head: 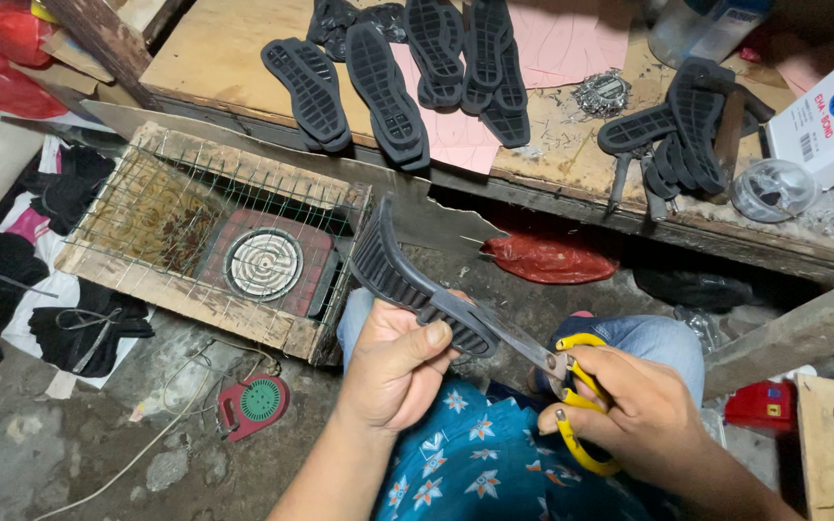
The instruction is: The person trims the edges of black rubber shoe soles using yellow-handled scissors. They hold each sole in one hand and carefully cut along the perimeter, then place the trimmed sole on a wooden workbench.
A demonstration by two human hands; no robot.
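My left hand [396,367] grips a black ribbed rubber shoe sole [388,260] by its lower end, the sole curving up and away from me. My right hand [634,415] holds yellow-handled scissors [571,386], fingers through the loops. The scissor blades [489,323] are closed across the sole's edge just above my left thumb. Both hands work over my lap, which is covered by blue floral cloth [480,463].
Several black soles [388,77] and pink sheets [571,39] lie on the wooden bench [214,58] ahead. A wire-topped wooden box with a round coil heater [264,262] stands at left. A white jug [832,116], a red bag [550,259] and a red-green disc [258,400] are nearby.
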